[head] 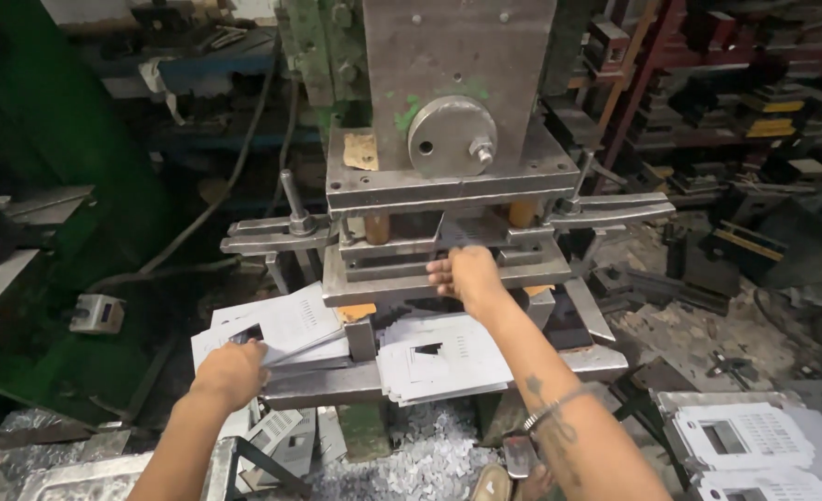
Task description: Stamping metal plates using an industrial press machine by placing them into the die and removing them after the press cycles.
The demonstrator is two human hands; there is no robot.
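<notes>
Reaching into the press die [448, 243], right hand [466, 276] (fingers hidden, grip unclear); left hand [233, 369] pinches thin, light, sharp-edged stamped sheets [286, 325] by their edge.

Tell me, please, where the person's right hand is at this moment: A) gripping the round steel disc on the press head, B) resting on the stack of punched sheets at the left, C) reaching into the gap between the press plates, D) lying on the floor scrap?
C: the right hand reaches into the die gap of the punch press, while the left hand rests on the left stack of punched sheets.
</notes>
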